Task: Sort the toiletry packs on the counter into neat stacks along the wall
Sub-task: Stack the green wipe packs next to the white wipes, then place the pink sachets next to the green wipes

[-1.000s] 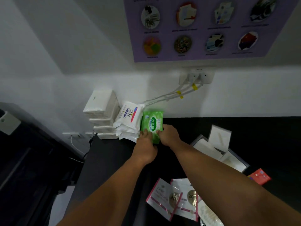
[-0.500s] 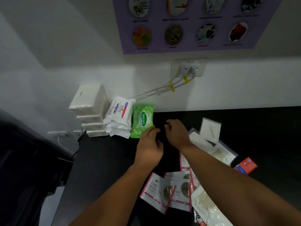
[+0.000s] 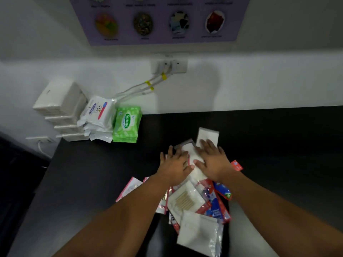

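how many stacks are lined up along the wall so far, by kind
stack of plain white packs: 1
stack of white Dove packs: 1
stack of green Sanicare packs: 1
total: 3 stacks

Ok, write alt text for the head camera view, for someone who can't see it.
A left hand and a right hand rest flat on white packs at the far end of a loose pile of sachets on a black counter. Against the wall at left stand three stacks: white boxes, Dove packs, green Sanicare packs.
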Motion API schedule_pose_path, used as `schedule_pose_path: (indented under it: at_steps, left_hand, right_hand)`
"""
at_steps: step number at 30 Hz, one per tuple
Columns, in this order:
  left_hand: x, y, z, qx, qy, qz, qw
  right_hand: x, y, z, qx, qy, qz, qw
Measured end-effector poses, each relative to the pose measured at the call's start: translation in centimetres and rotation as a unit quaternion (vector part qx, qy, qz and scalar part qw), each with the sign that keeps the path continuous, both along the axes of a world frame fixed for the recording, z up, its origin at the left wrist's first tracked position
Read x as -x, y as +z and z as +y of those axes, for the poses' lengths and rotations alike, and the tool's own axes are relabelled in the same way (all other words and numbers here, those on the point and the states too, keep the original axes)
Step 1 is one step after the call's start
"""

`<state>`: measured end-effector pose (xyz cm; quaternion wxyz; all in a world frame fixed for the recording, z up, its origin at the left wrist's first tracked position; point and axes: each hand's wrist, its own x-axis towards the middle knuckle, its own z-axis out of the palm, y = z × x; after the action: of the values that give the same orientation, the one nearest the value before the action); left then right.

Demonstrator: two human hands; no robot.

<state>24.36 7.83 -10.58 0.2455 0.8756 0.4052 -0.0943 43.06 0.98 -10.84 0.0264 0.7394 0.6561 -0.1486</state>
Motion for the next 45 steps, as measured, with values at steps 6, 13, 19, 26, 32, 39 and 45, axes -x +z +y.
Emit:
schedule_pose_path:
  at_steps: [6, 13, 19, 26, 32, 39, 45]
  left_hand:
    - [0.9, -0.8, -5.6, -0.050, 0.019, -0.007, 0.999]
    - [1.9, -0.7, -9.3, -0.045, 0.032, -0.012, 0.998]
    - [2.9, 2.5, -10.0, 0.011, 0.128, -0.119, 0.985]
    - [12.5, 3.6, -7.2, -0.091, 0.257, -0.102, 0.957]
    - [18.2, 3.0, -5.4, -0.033, 0.223, 0.030, 0.974]
    - [19.8, 2.6, -4.8, -0.021, 0.197, 0.081, 0.977]
    - [22.1, 2.4, -4.5, 0.027, 0.218, -0.015, 0.975]
  right_hand:
    - [0.9, -1.3, -5.0, -0.043, -0.016, 0.016, 0.999]
    - [2.1, -1.2, -8.6, -0.046, -0.020, 0.048, 0.998]
    - [3.1, 0.1, -9.0, -0.052, -0.045, 0.076, 0.995]
    - [8.9, 3.0, -8.4, -0.103, 0.002, 0.109, 0.989]
    - [15.8, 4.4, -7.7, -0.032, 0.054, 0.073, 0.995]
    - [20.1, 4.7, -7.0, 0.052, 0.006, -0.087, 0.995]
    - [21.2, 5.0, -6.4, 0.061, -0.027, -0.069, 0.995]
